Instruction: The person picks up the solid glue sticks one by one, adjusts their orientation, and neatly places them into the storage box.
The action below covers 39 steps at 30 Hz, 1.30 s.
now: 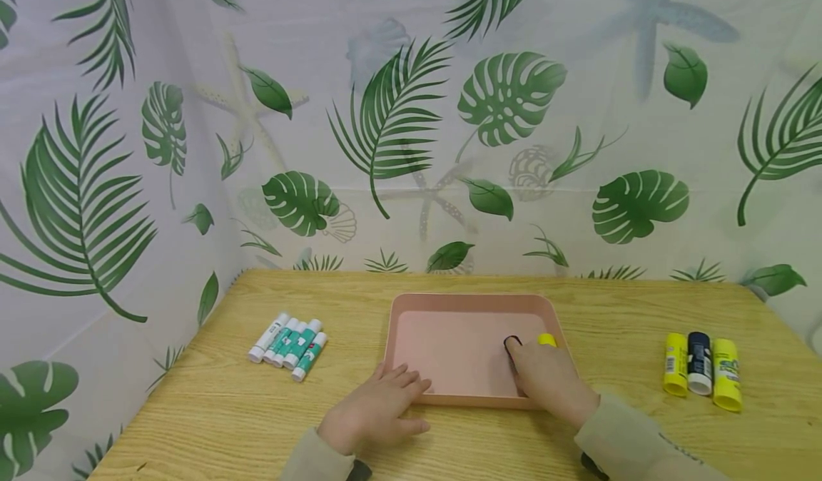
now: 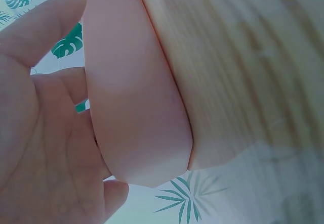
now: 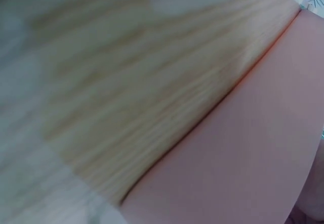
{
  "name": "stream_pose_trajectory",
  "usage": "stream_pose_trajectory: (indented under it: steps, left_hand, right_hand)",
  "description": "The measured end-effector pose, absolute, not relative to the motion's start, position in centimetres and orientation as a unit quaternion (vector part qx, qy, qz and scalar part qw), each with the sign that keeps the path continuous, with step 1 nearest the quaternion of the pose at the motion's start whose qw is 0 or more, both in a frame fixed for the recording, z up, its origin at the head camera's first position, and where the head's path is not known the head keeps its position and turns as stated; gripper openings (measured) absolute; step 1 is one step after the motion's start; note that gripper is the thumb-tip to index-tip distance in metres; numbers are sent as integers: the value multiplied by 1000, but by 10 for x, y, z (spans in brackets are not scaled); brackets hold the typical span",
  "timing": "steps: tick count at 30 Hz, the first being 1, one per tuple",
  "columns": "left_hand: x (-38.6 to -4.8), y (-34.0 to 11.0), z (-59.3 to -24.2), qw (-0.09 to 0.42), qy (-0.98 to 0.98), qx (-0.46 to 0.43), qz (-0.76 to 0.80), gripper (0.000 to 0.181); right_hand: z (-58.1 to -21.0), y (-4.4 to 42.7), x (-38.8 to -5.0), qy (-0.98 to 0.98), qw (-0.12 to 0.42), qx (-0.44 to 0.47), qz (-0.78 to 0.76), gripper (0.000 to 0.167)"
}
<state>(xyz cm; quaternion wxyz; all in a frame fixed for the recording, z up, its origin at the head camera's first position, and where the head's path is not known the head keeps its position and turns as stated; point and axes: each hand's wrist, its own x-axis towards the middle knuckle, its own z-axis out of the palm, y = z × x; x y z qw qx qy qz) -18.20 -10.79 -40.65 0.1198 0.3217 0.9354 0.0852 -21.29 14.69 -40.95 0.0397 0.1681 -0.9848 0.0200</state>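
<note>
A shallow pink tray [image 1: 472, 400] lies on the table in the head view. My left hand [image 1: 379, 408] rests over its front left corner, fingers spread and fairly straight, thumb outside the front wall. In the left wrist view the palm of that hand [image 2: 48, 128] faces the tray's outer wall [image 2: 134, 92]. My right hand [image 1: 554, 381] reaches into the right side of the tray and grips a dark glue stick [image 1: 511, 341], mostly covered by the fingers. A yellow glue stick [image 1: 547, 339] shows just beyond the knuckles; whether the hand also holds it is hidden.
Several white and green glue sticks [image 1: 295, 344] lie in a group left of the tray. To the right lie a yellow glue stick [image 1: 676, 364], a dark blue one [image 1: 699, 361] and another yellow one [image 1: 727, 374]. A leaf-patterned curtain [image 1: 411, 145] hangs behind the table.
</note>
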Motion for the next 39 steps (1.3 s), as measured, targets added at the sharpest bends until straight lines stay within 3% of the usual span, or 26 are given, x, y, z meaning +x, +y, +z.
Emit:
stream_pose_trajectory:
  steps: [4, 39]
  left_hand:
    - [-182, -108, -406, 121, 934, 326, 85, 60]
    - [-182, -107, -409, 119, 935, 325, 83, 60]
  right_hand:
    - [-411, 147, -213, -987, 25, 161, 12, 19]
    - [-411, 156, -212, -987, 40, 157, 14, 14]
